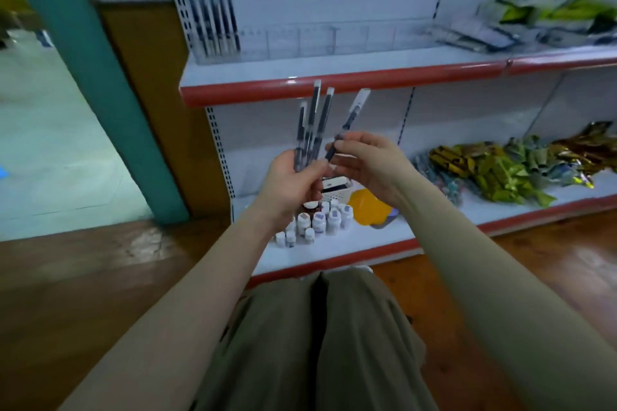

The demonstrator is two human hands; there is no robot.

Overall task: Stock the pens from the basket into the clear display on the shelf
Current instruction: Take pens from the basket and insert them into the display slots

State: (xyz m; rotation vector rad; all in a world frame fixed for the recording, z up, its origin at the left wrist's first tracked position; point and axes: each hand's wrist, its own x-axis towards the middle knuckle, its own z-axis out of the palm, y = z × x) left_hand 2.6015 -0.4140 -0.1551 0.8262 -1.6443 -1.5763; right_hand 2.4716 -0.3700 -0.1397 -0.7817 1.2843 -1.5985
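Head view. A small bundle of pens (pixel 310 130), dark-barrelled in clear sleeves, is held upright and fanned in front of the red shelf edge (pixel 334 85). One further single pen (pixel 347 125), tilted to the right, is drawn slightly apart from the bundle. More pens of the same kind (pixel 217 23) are seen standing in the leftmost compartment of the clear display (pixel 334 40) on the upper shelf; the other compartments are blurred.

The left hand (pixel 293 183) is raised with the palm turned toward the camera, its fingers curled round the lower ends of the bundle. The right hand (pixel 367 163) is held just beside it, the single pen pinched between thumb and fingertips at its lower barrel. Both forearms are covered by beige sleeves.

On the lower shelf, behind the hands, a white basket (pixel 337 188) is partly hidden. In front of it small white bottles (pixel 320 220) are grouped, and a yellow round object (pixel 369 207) lies just to their right. Yellow-green and gold packets (pixel 494 170) are piled further right. Green and white packets (pixel 561 3) are stacked on the upper shelf at the right. A wooden floor (pixel 83 277) and a teal post (pixel 93 77) are visible at the left.
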